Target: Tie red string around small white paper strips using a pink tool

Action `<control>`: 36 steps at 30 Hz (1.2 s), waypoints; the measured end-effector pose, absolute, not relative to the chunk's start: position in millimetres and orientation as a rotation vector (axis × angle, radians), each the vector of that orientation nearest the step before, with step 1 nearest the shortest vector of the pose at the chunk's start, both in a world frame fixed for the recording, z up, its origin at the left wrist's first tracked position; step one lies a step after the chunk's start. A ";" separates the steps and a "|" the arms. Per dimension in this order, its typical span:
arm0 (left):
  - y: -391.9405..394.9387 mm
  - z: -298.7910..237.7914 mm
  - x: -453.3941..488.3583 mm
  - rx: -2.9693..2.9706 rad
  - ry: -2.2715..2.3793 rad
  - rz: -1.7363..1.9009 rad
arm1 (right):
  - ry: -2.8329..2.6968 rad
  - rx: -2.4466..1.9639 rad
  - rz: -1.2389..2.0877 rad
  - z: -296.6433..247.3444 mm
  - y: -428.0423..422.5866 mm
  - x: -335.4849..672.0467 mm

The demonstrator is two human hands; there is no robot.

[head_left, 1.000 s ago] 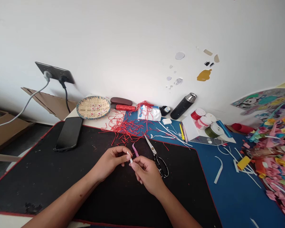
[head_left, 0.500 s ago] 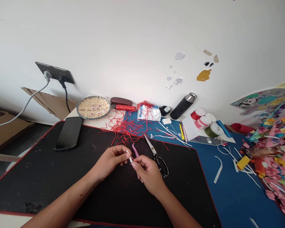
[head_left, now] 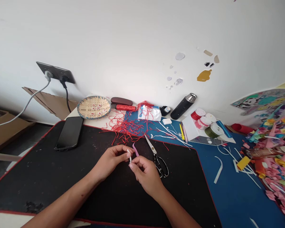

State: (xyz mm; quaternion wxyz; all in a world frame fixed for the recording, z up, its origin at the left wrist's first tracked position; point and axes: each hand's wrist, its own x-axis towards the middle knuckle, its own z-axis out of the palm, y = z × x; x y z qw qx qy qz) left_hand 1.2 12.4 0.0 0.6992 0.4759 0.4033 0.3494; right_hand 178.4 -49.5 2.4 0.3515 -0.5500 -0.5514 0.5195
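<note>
Over the black mat (head_left: pixel 61 177), my left hand (head_left: pixel 112 160) and my right hand (head_left: pixel 146 172) meet fingertip to fingertip. Between them they pinch a small white strip (head_left: pixel 130 157), held nearly upright. A purple strip (head_left: pixel 135 148) curls up just behind the fingers; I cannot tell which hand holds it. Black-handled scissors (head_left: pixel 156 155) lie shut on the mat just right of my right hand. A tangle of red string scraps (head_left: pixel 125 126) is spread beyond my hands.
A black phone (head_left: pixel 70 133) lies at the mat's far left, a woven basket (head_left: pixel 93 107) behind it. A dark flask (head_left: pixel 182 106), ribbon spools (head_left: pixel 204 122) and white strips sit on the blue mat (head_left: pixel 228 190). Coloured paper scraps (head_left: pixel 275 158) pile up at right.
The white strip has turned from slanted to nearly upright between my fingertips. My right hand has shifted slightly left; the left hand has barely moved.
</note>
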 end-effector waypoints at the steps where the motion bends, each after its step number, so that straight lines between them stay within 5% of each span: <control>1: 12.3 0.5 1.1 1.059 0.898 0.782 | -1.444 -1.427 1.333 2.5 -49.5 178.2; 20: 15.2 2.6 0.5 0.888 0.861 0.832 | -2.009 -1.789 0.586 0.3 -39.7 200.2; 36: 16.0 -1.7 -0.7 0.887 0.828 0.821 | -1.962 -1.756 0.630 -6.4 -36.5 200.6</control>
